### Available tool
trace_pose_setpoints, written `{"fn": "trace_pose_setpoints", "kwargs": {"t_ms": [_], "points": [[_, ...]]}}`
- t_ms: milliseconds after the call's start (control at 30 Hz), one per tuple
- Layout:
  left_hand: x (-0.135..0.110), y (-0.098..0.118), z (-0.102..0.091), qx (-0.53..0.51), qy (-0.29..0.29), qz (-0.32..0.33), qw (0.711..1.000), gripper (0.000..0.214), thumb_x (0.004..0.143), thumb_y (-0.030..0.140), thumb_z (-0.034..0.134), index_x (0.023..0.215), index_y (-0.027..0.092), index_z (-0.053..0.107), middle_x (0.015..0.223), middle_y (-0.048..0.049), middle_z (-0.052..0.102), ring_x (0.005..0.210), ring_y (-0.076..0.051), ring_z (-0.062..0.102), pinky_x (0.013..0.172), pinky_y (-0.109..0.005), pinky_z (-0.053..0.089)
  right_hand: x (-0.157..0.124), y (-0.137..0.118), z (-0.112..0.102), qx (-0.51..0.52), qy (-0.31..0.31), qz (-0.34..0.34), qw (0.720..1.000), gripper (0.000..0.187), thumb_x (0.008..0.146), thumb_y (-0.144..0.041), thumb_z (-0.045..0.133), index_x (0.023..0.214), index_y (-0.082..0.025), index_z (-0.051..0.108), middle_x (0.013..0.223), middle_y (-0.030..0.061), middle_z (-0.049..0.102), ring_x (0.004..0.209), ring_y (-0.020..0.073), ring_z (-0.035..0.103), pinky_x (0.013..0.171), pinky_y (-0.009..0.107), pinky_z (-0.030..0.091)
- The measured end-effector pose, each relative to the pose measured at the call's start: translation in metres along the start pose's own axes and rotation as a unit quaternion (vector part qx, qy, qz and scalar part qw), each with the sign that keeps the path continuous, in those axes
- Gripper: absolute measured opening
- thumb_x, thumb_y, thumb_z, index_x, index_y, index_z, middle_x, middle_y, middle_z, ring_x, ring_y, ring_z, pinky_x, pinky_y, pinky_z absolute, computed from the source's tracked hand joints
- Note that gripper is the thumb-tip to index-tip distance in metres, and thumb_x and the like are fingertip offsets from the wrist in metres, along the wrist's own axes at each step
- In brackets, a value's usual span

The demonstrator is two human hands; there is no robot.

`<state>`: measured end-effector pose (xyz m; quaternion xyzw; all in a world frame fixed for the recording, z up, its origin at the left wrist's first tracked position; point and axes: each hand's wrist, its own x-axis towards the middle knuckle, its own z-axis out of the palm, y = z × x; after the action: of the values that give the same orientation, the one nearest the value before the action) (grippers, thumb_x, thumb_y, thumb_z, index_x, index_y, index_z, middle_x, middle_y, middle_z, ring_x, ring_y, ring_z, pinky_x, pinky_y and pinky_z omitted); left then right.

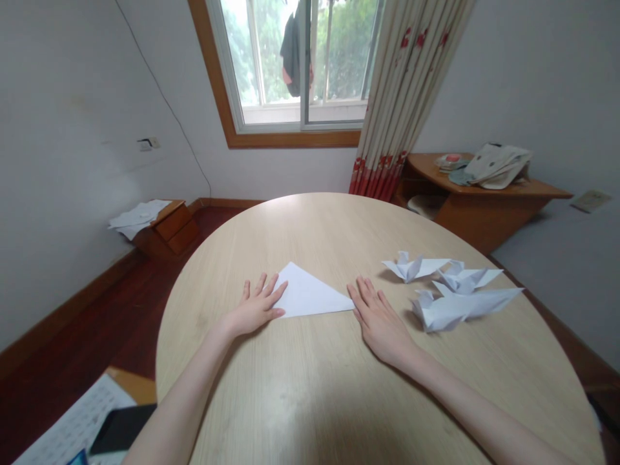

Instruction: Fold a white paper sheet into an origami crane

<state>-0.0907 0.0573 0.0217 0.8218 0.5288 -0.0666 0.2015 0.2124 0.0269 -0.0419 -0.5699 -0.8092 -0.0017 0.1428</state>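
Note:
A white sheet of paper [312, 294], folded into a triangle, lies flat on the round wooden table [300, 387]. Its peak points away from me and its long edge faces me. My left hand [256, 305] rests on the paper's left part with fingers spread, hiding that corner. At the right tip, my right hand [380, 318] lies flat on the table, its fingers stretched out and touching or just beside the paper's point. Neither hand grips anything.
Several folded white paper figures [445, 307] stand right of my right hand. Beyond the table are a window [304, 123], a long curtain [382, 129] and a corner desk [484, 187] with a bag [498, 166]. At lower left, a dark flat device [121, 427] lies on printed paper [92, 413].

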Motion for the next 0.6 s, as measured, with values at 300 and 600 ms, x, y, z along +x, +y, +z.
{"fn": "trace_pose_setpoints", "kwargs": {"t_ms": [300, 600], "points": [[-0.001, 0.004, 0.0, -0.003, -0.002, -0.005, 1.0, 0.062, 0.096, 0.038, 0.035, 0.151, 0.023, 0.01, 0.157, -0.0072, -0.007, 0.142, -0.029, -0.016, 0.11, -0.061, -0.006, 0.005, 0.001, -0.005, 0.086, 0.006, 0.02, 0.996, 0.055, 0.099, -0.038, 0.022, 0.149, -0.015, 0.027, 0.152, 0.0133, 0.029, 0.142, 0.0226, 0.021, 0.114, 0.051, 0.023], [-0.003, 0.013, 0.005, -0.012, -0.004, 0.025, 1.0, 0.063, 0.096, 0.037, 0.038, 0.151, 0.025, 0.011, 0.157, -0.0063, -0.007, 0.142, -0.028, -0.016, 0.11, -0.06, -0.008, 0.009, -0.003, 0.0, 0.033, -0.004, 0.053, 0.998, 0.069, 0.094, -0.05, 0.033, 0.145, -0.003, 0.031, 0.15, 0.0214, 0.031, 0.141, 0.0292, 0.023, 0.115, 0.049, 0.023]]}}
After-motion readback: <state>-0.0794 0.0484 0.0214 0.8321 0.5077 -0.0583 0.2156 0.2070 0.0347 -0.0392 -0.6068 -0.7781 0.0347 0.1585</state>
